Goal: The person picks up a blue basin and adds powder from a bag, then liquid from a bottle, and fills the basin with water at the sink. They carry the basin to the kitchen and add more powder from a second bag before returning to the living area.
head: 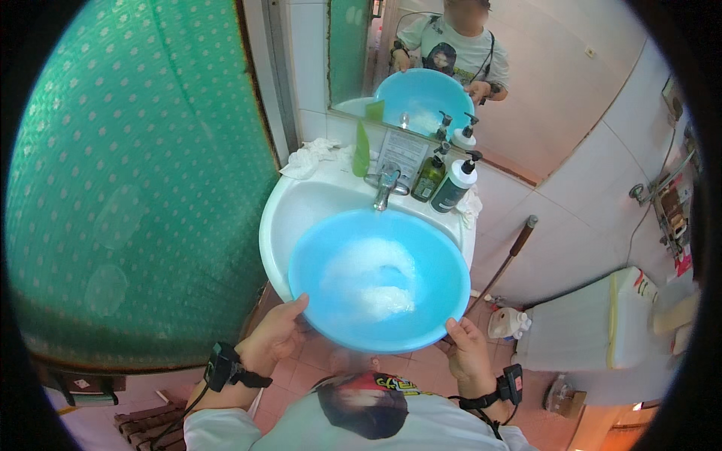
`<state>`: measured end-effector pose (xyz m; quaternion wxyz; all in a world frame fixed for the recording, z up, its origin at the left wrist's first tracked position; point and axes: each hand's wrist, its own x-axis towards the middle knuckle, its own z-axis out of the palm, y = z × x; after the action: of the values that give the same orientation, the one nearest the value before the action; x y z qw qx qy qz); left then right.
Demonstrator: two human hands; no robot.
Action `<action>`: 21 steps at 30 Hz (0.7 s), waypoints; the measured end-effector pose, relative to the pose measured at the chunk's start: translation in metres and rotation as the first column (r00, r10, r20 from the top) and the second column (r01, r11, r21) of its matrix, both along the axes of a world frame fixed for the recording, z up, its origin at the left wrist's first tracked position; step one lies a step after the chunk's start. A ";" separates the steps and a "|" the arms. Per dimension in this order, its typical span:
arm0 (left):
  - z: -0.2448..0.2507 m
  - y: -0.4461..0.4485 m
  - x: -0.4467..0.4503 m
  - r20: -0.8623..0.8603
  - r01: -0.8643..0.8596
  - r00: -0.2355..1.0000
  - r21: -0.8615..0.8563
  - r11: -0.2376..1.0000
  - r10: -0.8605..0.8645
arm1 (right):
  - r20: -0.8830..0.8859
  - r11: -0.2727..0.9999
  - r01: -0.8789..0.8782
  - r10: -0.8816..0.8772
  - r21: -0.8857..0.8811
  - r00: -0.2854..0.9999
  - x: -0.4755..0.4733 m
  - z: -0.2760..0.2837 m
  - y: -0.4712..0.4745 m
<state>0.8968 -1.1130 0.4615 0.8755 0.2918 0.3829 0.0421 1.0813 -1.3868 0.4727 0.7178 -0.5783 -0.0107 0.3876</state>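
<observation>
A light blue plastic basin (440, 270) with foamy, sudsy water in it is held between my hands, over the white washbasin (276, 237). My left hand (285, 327) grips its near left rim, thumb on top and fingers hidden beneath. At the near right rim, my right hand (469, 348) holds on in the same way. The chrome faucet (386, 189) reaches over the basin's far edge. Whether water runs from it, I cannot tell. Part of the washbasin is covered by the blue basin.
On the washbasin's back ledge stand a green pump bottle (430, 179), a white-and-dark pump bottle (454, 189) and a crumpled white cloth (310, 158). A mirror (541, 101) hangs above. A green patterned door (141, 169) is at left. A long-handled tool (510, 256) leans right, near a washing machine (569, 321).
</observation>
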 end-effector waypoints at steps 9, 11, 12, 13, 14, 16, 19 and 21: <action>0.005 0.006 -0.010 -0.034 -0.037 0.999 0.033 0.999 0.038 | -0.033 0.999 0.012 -0.013 -0.037 0.999 -0.008 -0.003 0.013; 0.005 0.007 -0.013 -0.055 -0.038 0.998 0.046 0.998 0.040 | -0.041 0.998 0.007 -0.009 -0.062 0.999 -0.007 -0.005 0.015; 0.005 0.007 -0.015 -0.055 -0.034 0.998 0.067 0.997 0.038 | -0.044 0.999 0.002 -0.004 -0.054 0.999 -0.007 -0.007 0.017; 0.005 0.007 -0.017 -0.068 -0.033 0.997 0.087 0.996 0.039 | -0.046 0.998 0.007 -0.009 -0.057 0.999 -0.006 -0.008 0.018; 0.006 0.007 -0.019 -0.068 -0.040 0.997 0.103 0.994 0.047 | -0.047 0.999 0.014 -0.016 -0.052 0.999 -0.006 -0.011 0.020; 0.006 0.007 -0.021 -0.035 -0.060 0.997 0.124 0.990 0.064 | -0.051 0.999 0.017 -0.019 -0.041 0.999 -0.004 -0.016 0.025; 0.006 0.008 -0.021 -0.023 -0.091 0.995 0.169 0.981 0.096 | -0.070 1.000 0.015 -0.016 -0.010 0.997 0.002 -0.028 0.034; 0.003 0.008 -0.020 -0.002 -0.110 0.994 0.190 0.976 0.112 | -0.088 0.996 -0.004 0.011 0.084 0.996 0.007 -0.037 0.039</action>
<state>0.8767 -1.1046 0.4644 0.8376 0.3521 0.3984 0.1254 1.0881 -1.3477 0.4355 0.7396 -0.5299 0.0028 0.4149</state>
